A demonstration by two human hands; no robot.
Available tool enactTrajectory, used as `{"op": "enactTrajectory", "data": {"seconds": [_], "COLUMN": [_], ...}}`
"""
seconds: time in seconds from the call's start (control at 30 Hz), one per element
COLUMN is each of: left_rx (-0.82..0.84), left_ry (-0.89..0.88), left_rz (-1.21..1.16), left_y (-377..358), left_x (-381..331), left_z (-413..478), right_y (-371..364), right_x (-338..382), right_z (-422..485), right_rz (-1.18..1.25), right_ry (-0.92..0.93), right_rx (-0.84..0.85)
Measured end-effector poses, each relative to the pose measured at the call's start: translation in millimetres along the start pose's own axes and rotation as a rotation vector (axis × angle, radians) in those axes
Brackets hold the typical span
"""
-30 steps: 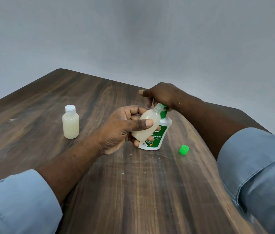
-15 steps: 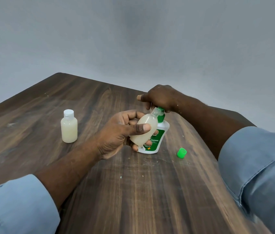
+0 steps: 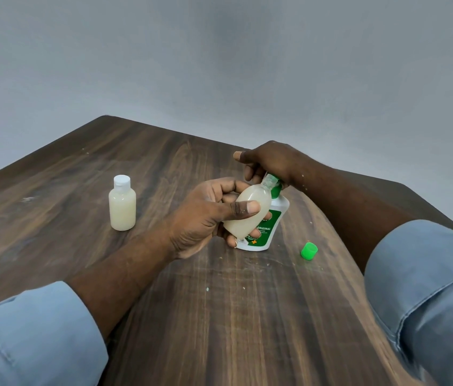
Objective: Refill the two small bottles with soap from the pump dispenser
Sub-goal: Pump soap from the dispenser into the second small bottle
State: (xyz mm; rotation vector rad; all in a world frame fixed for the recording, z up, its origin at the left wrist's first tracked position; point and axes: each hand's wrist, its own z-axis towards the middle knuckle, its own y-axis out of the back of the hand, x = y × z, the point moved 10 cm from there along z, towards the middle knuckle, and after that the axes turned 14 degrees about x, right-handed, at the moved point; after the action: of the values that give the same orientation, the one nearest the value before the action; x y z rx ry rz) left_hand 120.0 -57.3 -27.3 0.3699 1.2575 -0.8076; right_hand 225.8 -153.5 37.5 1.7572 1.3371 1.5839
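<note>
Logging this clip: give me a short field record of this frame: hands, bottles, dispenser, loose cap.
left hand: grips the held bottle, tilted, open neck at the pump spout
right hand: fingers curled over the pump dispenser head
fill: pale liquid up to the held bottle's shoulder
capped bottle: upright on the table, white cap on, full, untouched
green cap: loose on the table, right of the dispenser
</note>
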Motion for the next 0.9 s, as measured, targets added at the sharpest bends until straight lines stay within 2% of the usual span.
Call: {"op": "enactTrajectory", "data": {"seconds": [0.33, 0.63, 0.9], "left_rx": [-0.005, -0.003, 0.004], "left_ry": [-0.007, 0.004, -0.002], "left_rz": [-0.006, 0.005, 0.007], "left_y": [1, 0, -1], "left_x": [-2, 1, -3], "left_z": [0, 0, 0], "right_y": [8, -2, -2], "right_x": [9, -5, -2], "right_z": [-6, 0, -5], "right_rz": [-0.108, 0.046, 0.027], "right_ry": [-0.01, -0.014, -0.013], "right_rx": [-0.026, 0.002, 0.017]}}
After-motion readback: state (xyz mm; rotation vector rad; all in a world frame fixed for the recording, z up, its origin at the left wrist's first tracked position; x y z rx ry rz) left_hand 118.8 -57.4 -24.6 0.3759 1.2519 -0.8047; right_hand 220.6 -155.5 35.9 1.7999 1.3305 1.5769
